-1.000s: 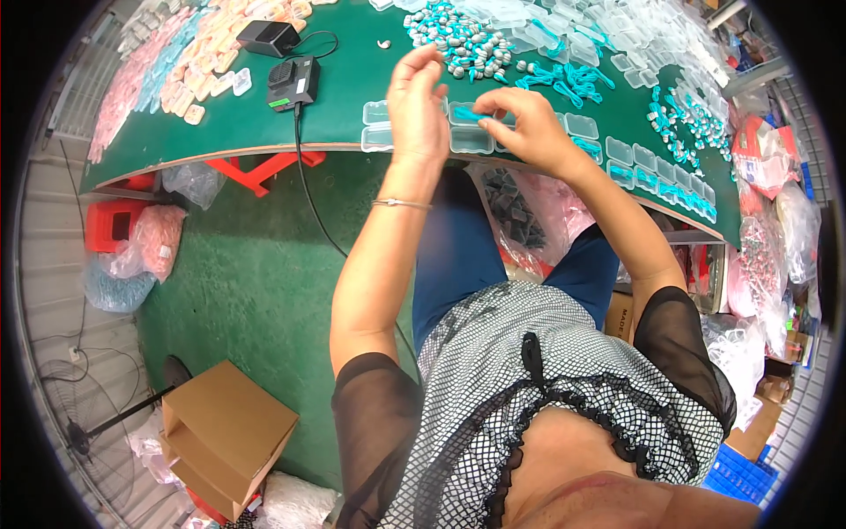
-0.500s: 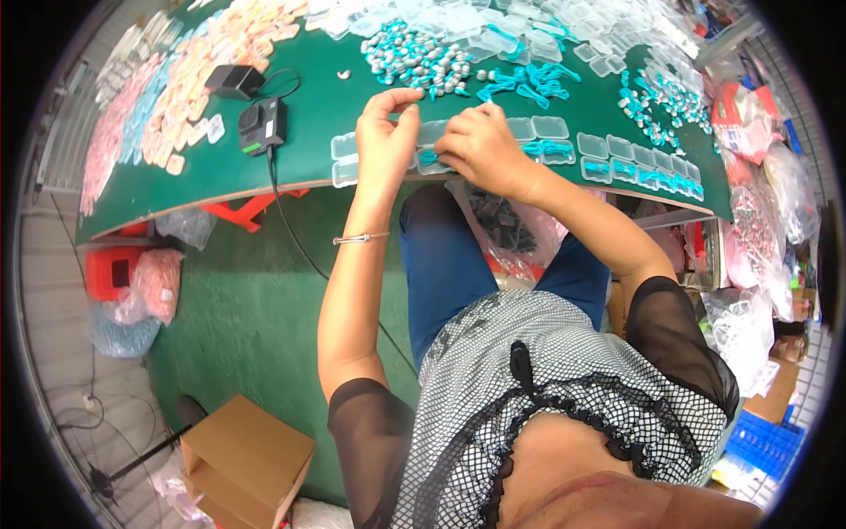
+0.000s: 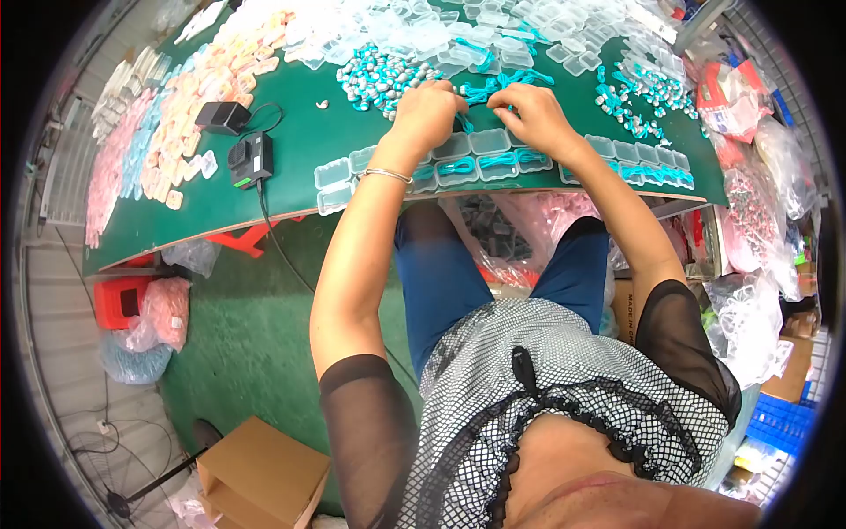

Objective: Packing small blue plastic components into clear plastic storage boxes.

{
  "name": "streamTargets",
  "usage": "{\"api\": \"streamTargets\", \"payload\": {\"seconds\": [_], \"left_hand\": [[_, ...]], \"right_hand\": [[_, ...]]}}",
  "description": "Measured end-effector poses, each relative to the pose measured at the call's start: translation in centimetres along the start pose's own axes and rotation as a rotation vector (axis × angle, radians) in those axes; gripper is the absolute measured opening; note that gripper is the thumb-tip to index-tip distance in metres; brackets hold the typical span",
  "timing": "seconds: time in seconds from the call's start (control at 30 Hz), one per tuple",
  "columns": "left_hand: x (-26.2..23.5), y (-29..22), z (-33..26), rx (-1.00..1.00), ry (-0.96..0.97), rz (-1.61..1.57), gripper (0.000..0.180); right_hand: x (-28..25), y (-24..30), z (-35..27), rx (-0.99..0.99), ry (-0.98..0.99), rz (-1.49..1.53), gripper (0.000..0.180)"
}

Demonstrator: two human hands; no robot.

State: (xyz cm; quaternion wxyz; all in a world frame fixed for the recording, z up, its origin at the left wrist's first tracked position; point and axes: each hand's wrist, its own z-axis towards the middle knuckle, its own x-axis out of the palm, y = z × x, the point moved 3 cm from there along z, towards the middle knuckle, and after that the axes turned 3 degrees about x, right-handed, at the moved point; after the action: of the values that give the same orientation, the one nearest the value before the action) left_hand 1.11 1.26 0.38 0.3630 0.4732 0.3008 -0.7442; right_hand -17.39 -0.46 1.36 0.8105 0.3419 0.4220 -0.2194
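Above a row of small clear plastic boxes (image 3: pixel 498 167) with raised lids, my left hand (image 3: pixel 427 116) is bent at the wrist, its fingers closed on a teal cord (image 3: pixel 463 122). A little to the right, my right hand (image 3: pixel 538 116) hovers with thumb and forefinger apart, beside a heap of teal cords (image 3: pixel 502 81). Coiled teal cord (image 3: pixel 456 166) lies in several boxes; those at the left end look bare. Just beyond my left hand is a pile of small silver-and-teal pieces (image 3: pixel 374 78).
Loose clear boxes (image 3: pixel 414 35) cover the table's far side. More silver-and-teal pieces (image 3: pixel 648 93) lie at the right. Left of my hands are a small black device (image 3: pixel 252 159) with a cable, a black block (image 3: pixel 222 117) and heaps of peach pieces (image 3: pixel 189 132). A cardboard box (image 3: pixel 264 472) stands on the floor.
Both hands have moved up off the boxes toward the cord heap. My left hand has turned inward and closed on a cord; my right has shifted right, its fingers spreading. The view has shifted slightly.
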Motion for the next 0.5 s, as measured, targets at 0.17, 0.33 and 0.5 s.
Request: {"api": "streamTargets", "payload": {"seconds": [0.17,0.33,0.5], "left_hand": [[0.8,0.2,0.5,0.099,-0.059,0.006,0.015],[-1.4,0.4,-1.4,0.069,-0.155,-0.031,0.008],[-6.5,1.5,-7.3,-0.118,-0.224,-0.151,0.01]], "right_hand": [[2.0,-0.6,1.8,-0.091,-0.009,-0.149,0.014],[3.9,-0.8,2.9,-0.18,-0.01,-0.329,0.014],[3.1,0.0,3.1,-0.253,-0.056,-0.402,0.013]]}}
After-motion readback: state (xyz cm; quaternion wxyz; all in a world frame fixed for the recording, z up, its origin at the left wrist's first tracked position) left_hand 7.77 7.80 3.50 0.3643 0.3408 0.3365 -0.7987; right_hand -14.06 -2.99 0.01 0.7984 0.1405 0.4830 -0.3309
